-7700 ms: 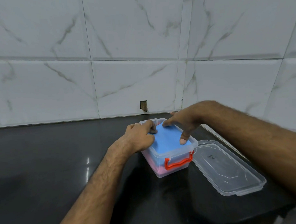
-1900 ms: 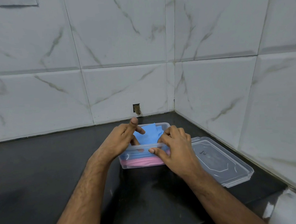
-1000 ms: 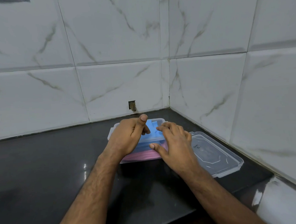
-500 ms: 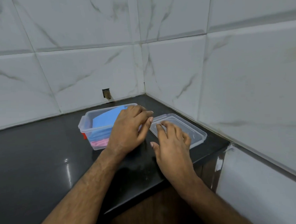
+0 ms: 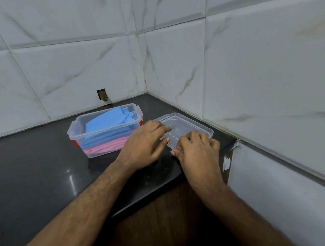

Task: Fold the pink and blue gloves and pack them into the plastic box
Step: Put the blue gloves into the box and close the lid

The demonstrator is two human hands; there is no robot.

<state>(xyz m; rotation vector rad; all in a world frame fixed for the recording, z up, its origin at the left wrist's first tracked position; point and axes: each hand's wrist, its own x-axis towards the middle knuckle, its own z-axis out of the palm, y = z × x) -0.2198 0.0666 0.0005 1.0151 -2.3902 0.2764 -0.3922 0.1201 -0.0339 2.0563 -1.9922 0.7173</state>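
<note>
The clear plastic box [image 5: 103, 129] with red latches stands open on the black counter. Inside it the folded blue glove [image 5: 110, 119] lies on top of the folded pink glove [image 5: 105, 146]. Right of the box, the clear lid [image 5: 187, 124] lies flat on the counter. My left hand [image 5: 142, 143] rests its fingers on the lid's near left edge, thumb beside the rim. My right hand [image 5: 197, 151] is curled over the lid's near corner, fingers on top and thumb at the edge.
White marble-look tiled walls meet in a corner just behind the box and lid. A small hole [image 5: 102, 94] shows in the back wall. The black counter [image 5: 39, 164] ends close under my wrists, with brown wood below.
My left hand has left the box and moved right onto the lid. My right hand has closed on the lid's near corner. The camera has swung right and down.
</note>
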